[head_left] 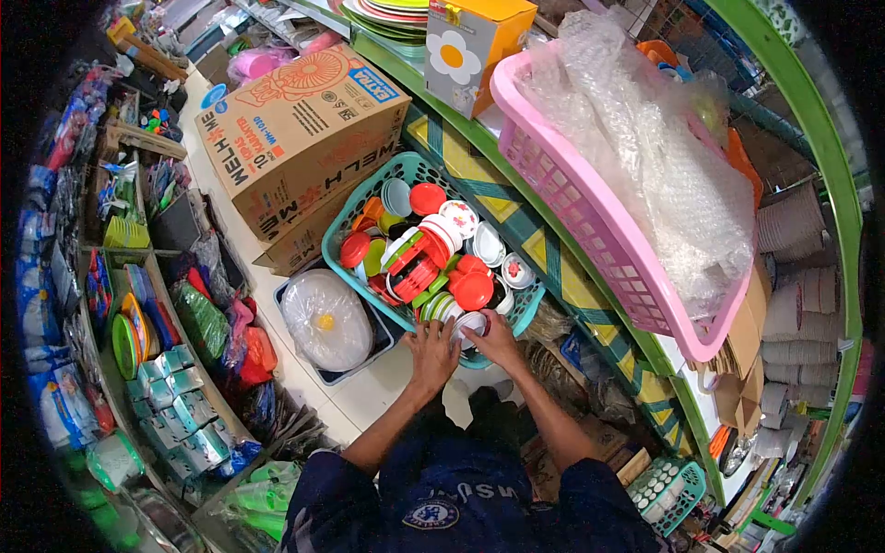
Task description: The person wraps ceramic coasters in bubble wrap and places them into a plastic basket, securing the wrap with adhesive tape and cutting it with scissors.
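A teal plastic basket (334,241) full of round plastic lids stands in front of me. Red lids (475,290), white ones and green ones lie in a loose heap, several tipped on edge. At the basket's near side my right hand (498,343) pinches a round white lid (471,324) by its right edge. My left hand (431,355) is just left of that lid, its fingers apart and reaching over the rim onto stacked white and green lids (441,307). Its fingertips are partly hidden among the lids.
A large cardboard box (304,138) stands behind the basket. Left of it, a dark tub (355,373) bears a plastic-wrapped white container (324,318). On the right, a green-edged shelf holds a pink basket (590,221) with bubble wrap (645,166). Packed shelves (171,313) line the left.
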{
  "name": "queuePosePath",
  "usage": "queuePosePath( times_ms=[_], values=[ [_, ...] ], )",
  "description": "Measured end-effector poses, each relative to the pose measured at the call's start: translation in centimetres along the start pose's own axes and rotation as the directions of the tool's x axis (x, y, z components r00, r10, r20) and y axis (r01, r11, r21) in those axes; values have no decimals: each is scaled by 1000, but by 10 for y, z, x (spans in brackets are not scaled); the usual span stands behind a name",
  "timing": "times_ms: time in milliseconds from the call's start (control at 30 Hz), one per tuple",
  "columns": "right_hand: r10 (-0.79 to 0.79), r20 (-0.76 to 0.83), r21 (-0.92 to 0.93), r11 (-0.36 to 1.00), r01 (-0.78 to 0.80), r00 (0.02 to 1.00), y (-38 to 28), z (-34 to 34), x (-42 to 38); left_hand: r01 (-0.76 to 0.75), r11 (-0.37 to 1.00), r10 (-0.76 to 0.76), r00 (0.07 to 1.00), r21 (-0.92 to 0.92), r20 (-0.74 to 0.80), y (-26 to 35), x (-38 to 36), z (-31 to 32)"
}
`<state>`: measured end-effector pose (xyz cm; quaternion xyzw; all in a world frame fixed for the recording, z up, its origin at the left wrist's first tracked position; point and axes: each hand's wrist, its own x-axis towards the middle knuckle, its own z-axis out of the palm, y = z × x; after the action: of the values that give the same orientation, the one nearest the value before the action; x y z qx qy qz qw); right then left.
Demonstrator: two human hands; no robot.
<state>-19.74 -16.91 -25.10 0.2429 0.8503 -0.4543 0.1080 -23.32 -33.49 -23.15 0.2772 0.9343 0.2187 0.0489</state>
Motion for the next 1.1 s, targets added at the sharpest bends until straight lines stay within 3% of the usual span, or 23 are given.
queuePosePath(
  times_ms=[167,567,633,767,933,1100],
  values=[
    [6,2,-68,998,-6,1000,-6,1,1,-27,999,29,998,-43,51,-2,2,0],
    [91,-42,91,992,-86,995,-17,1,-10,-62,991,69,996,-122,53,-8,4,-2],
    [11,-117,51,999,-5,993,-14,4,-12,-69,982,77,996,-178,42,-9,4,-3],
    [20,-127,54,998,-13,992,-11,4,-10,-64,984,75,996,-166,58,-9,4,-6],
    [58,23,82,995,-59,998,-15,-8,-13,-85,981,98,993,-174,69,-10,4,-9],
    [-8,-2,69,998,8,1000,-22,-13,-20,-139,976,148,988,-169,40,-10,3,-10]
  ],
)
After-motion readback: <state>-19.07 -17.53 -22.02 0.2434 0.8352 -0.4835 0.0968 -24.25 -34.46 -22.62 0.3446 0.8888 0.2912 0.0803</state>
